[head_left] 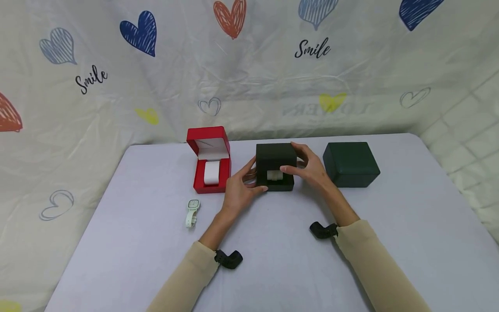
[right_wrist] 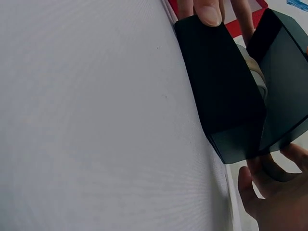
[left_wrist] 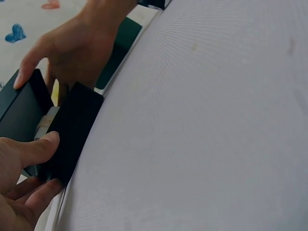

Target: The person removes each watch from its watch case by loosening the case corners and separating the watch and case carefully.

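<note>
A black box (head_left: 274, 167) stands mid-table with its lid partly raised, showing a pale cushion (head_left: 274, 175) inside. My left hand (head_left: 255, 178) grips the base from the left, thumb along its front edge. My right hand (head_left: 298, 161) holds the lid from the right, fingers over the top. In the left wrist view my left thumb (left_wrist: 36, 147) presses on the base (left_wrist: 72, 130), while my right hand (left_wrist: 72, 43) holds the lid (left_wrist: 19, 106). The right wrist view shows the base (right_wrist: 216, 82) and the lid (right_wrist: 284, 72) apart in a V.
An open red box (head_left: 210, 160) with a white cushion (head_left: 212, 172) stands left of the black box. A white watch (head_left: 192, 212) lies in front of it. A closed dark green box (head_left: 351, 164) sits to the right. A heart-print cloth hangs behind the grey table (head_left: 273, 260).
</note>
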Available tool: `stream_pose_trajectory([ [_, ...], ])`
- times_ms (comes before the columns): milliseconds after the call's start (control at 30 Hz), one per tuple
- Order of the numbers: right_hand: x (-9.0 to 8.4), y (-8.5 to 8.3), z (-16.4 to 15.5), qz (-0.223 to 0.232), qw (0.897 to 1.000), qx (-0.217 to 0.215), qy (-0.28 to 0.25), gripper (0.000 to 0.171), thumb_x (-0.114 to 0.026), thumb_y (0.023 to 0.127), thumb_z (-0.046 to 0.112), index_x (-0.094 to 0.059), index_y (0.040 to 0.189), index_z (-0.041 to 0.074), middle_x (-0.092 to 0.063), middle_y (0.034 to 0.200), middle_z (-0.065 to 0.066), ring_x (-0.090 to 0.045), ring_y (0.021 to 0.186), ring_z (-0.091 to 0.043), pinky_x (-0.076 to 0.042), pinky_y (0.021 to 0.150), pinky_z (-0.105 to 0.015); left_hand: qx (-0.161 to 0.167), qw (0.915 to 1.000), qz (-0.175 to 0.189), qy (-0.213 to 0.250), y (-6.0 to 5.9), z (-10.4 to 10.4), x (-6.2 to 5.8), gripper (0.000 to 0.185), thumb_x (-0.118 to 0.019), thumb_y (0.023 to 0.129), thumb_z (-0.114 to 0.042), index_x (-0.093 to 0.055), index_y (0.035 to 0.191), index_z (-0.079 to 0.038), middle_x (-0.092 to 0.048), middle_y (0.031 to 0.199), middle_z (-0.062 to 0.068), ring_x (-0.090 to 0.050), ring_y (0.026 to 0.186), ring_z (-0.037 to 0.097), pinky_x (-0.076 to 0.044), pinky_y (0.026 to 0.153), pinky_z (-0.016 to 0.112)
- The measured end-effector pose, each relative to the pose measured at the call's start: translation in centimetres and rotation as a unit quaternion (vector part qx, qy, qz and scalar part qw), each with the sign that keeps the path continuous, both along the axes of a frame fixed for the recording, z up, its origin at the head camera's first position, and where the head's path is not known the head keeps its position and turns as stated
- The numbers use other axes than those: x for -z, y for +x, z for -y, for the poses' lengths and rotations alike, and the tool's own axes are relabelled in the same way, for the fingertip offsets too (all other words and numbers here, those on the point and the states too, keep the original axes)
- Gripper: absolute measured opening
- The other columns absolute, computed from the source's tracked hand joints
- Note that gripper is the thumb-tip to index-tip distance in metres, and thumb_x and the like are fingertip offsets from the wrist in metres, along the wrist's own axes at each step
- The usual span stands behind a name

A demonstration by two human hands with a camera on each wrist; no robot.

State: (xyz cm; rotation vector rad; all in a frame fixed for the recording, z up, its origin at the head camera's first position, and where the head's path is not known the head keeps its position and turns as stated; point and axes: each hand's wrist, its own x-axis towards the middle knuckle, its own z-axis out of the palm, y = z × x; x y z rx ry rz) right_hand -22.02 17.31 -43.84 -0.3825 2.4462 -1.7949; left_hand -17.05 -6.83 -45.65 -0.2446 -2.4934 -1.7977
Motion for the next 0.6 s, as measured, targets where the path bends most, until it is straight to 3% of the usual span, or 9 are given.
stream_pose_trajectory([
  [467,-0.19,-0.15,0.31,0.012,1.0,0.024,0.009,0.08,-0.074,0.092,0.033,-0.038,0.162,0.019,-0.047,0.159,-0.016,-0.049,0.146,-0.034,-0.041,0.122,-0.055,-0.003,1.0,0.004,0.005,-0.04,0.04,0.13,0.088,-0.087,0.082,-0.005,-0.049,0.156,-0.034,-0.07,0.136,0.014,-0.073,0.121,0.03,-0.062,0.095,0.042],
  [600,-0.23,-0.23,0.38,0.014,0.999,0.031,0.014,0.079,-0.072,0.092,0.036,-0.039,0.162,0.02,-0.046,0.16,-0.017,-0.048,0.146,-0.036,-0.041,0.121,-0.057,-0.005,0.9999,0.0,0.01,-0.05,0.02,0.23,0.084,-0.087,0.082,-0.005,-0.052,0.155,-0.027,-0.07,0.136,0.015,-0.073,0.12,0.031,-0.061,0.095,0.042],
])
